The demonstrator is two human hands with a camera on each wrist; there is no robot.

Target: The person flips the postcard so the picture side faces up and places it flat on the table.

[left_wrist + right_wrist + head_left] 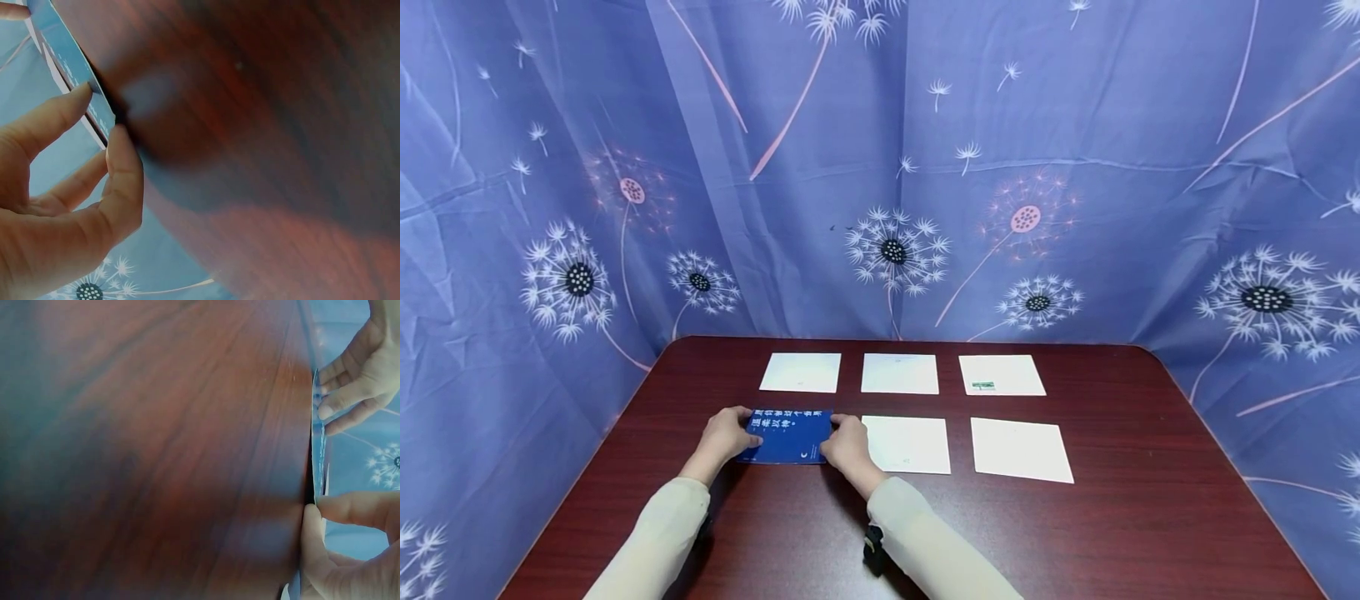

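A blue card (790, 437) with white printed characters and a small moon lies low over the left part of the table. My left hand (721, 437) pinches its left edge, thumb on the printed face. At the opposite edge my right hand (850, 450) pinches the card between thumb and fingers. In the left wrist view the card (67, 47) appears at a slant, the left thumb on one face and fingers behind it. The right wrist view shows the card (318, 450) nearly edge-on, a narrow dark gap between it and the table.
Three white cards lie in a back row: left (801, 372), middle (899, 374), and right (1002, 375) with a green print. Two more white cards, one (917, 446) beside my right hand and one (1022, 450) farther right, lie in front. A dandelion-patterned curtain (955, 208) surrounds the dark-red table (1150, 500).
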